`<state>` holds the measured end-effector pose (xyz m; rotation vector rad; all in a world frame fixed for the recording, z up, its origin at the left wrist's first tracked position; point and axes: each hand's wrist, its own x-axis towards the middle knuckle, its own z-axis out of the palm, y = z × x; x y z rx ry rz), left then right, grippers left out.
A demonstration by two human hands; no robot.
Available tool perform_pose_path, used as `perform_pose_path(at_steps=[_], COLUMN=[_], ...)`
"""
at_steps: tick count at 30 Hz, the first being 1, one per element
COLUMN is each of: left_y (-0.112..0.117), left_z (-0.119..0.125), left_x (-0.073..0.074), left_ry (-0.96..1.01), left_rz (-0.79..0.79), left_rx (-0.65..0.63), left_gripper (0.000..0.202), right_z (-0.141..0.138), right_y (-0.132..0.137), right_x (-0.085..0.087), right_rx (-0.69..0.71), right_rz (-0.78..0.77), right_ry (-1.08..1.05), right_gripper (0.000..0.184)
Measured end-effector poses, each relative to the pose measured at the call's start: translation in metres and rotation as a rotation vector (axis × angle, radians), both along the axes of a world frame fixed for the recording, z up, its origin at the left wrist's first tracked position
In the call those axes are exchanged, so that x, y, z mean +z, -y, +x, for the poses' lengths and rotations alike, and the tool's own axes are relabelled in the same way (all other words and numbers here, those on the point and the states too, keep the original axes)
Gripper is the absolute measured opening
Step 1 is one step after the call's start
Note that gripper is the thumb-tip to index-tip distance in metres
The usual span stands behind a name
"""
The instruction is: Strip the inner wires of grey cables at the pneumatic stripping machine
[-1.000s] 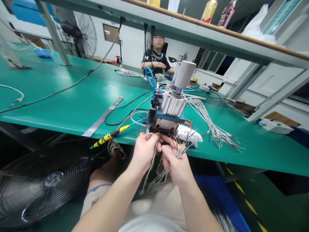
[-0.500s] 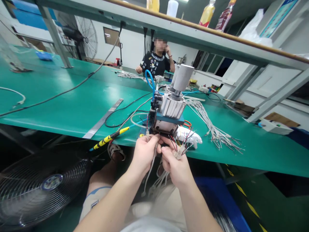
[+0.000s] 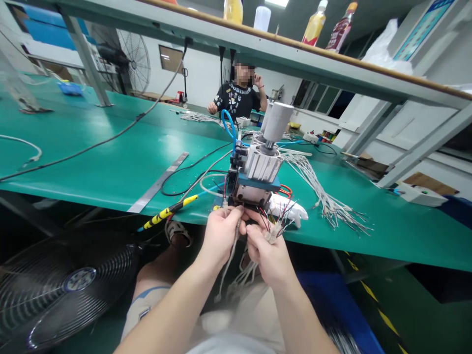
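Note:
Close in front of me at the bench edge stands a small pneumatic press (image 3: 260, 164) with a grey cylinder on top. My left hand (image 3: 221, 231) is closed on a thin pale cable (image 3: 233, 248), fingertips just under the front of the press. Beside it, my right hand (image 3: 266, 248) is closed around a bundle of cables (image 3: 273, 233), whose stripped red, black and white wire ends fan out above the fingers. The bundle's lower lengths hang toward my lap. Fingers and press hide the tip of the left cable.
A pile of pale cables (image 3: 328, 201) lies right of the press. To the left are a metal ruler (image 3: 158, 183) and a yellow-black wrapped hose (image 3: 169, 212). A floor fan (image 3: 79, 280) stands at lower left. Across the bench sits a person (image 3: 239, 98), under a shelf (image 3: 295, 51) holding bottles.
My hands stay nearly in place at the press, both still gripping the cables. The view has shifted very slightly.

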<state>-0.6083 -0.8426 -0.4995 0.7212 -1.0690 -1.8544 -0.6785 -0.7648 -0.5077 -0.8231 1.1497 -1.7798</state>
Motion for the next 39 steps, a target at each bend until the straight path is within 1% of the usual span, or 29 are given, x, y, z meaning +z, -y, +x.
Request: perform_pose_path(at_steps=[7,11,16,19,22,25,27,30,33,39], left_y=[-0.001,-0.001,-0.002,-0.01,-0.024,-0.037,-0.042,-0.046,-0.046,-0.049], left_z=[0.0,-0.001,0.002,0.009,0.022,0.035,0.042,0.047,0.048,0.051], left_x=[0.001,-0.001,-0.004,-0.006,-0.012,-0.019,-0.022,-0.023,-0.023,-0.026], left_ry=[0.004,0.007,0.007,0.008,0.036,0.104,0.141,0.156,0.15,0.161], left_rz=[-0.013,-0.019,-0.044,-0.059,-0.131,-0.245,-0.28,-0.311,-0.353,-0.416], left_rx=[0.015,0.011,0.001,-0.01,-0.036,-0.068,-0.081,-0.123,-0.162,-0.164], left_gripper=[0.027,0.028,0.03,0.03,0.033,0.041,0.04,0.034,0.037,0.04], right_z=[0.003,0.004,0.002,0.001,0.003,0.005,0.007,0.009,0.01,0.01], right_y=[-0.002,-0.002,-0.004,-0.011,-0.019,-0.026,-0.028,-0.029,-0.03,-0.036], right_x=[0.003,0.002,-0.003,-0.007,-0.01,-0.009,-0.007,-0.004,-0.003,-0.004], right_rx=[-0.02,-0.031,-0.031,-0.046,-0.083,-0.065,-0.045,-0.022,0.007,-0.016], right_rz=[0.006,0.016,0.004,0.023,0.041,0.037,0.019,0.007,0.003,0.006], right_ry=[0.027,0.028,0.027,0.054,0.067,0.076,0.088,0.109,0.119,0.12], right_gripper=[0.046,0.046,0.05,0.051,0.046,0.04,0.036,0.033,0.03,0.028])
